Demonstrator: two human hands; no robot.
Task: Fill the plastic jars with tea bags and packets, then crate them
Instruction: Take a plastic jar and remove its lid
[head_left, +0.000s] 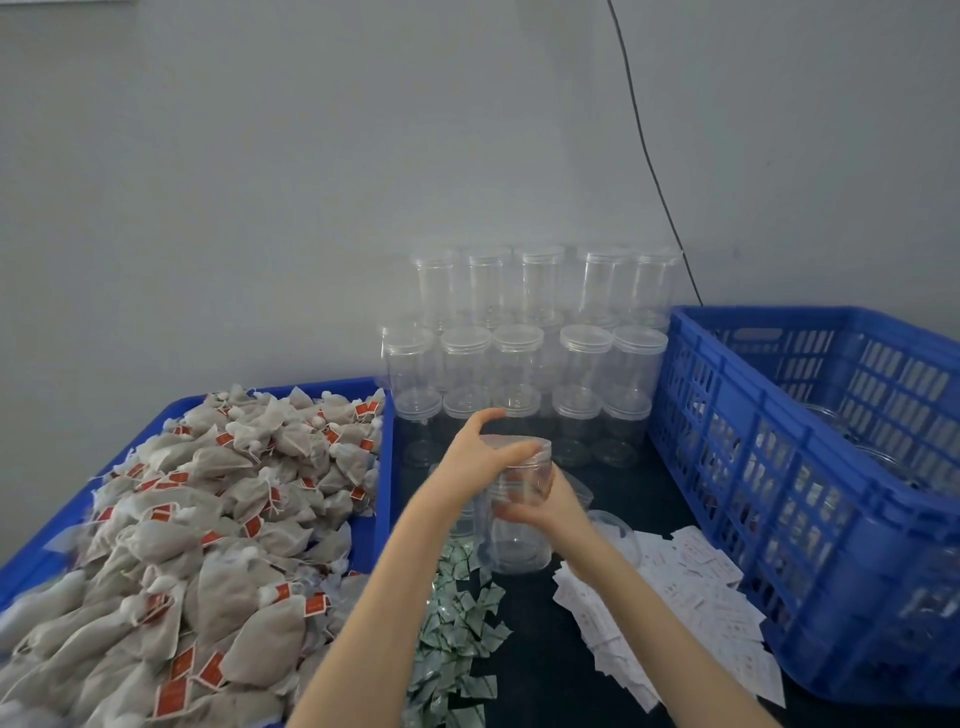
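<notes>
One clear plastic jar (521, 512) stood in the middle of the dark table (550, 670), in front of the person, and both hands were on it. The left hand (480, 451) lay over the clear lid (519, 447), with the fingers curled around its rim. The right hand (550, 506) held the jar body from the right side, the fingers wrapped around the wall.

Behind it, a stack of empty lidded jars (524, 353) rose in three rows against the grey wall, about five jars across in each row. On the left, one blue tray (384, 499) was heaped with tea bags (208, 525), too many to count; their red tags carried writing too small to read. On the right stood one blue slatted crate (810, 488), with some jars dimly seen inside. Near the front edge lay a pile of green-and-white packets (460, 639) and a pile of white packets (691, 597) with small red print, not readable. Between tray and crate only a narrow strip of table stayed open.
</notes>
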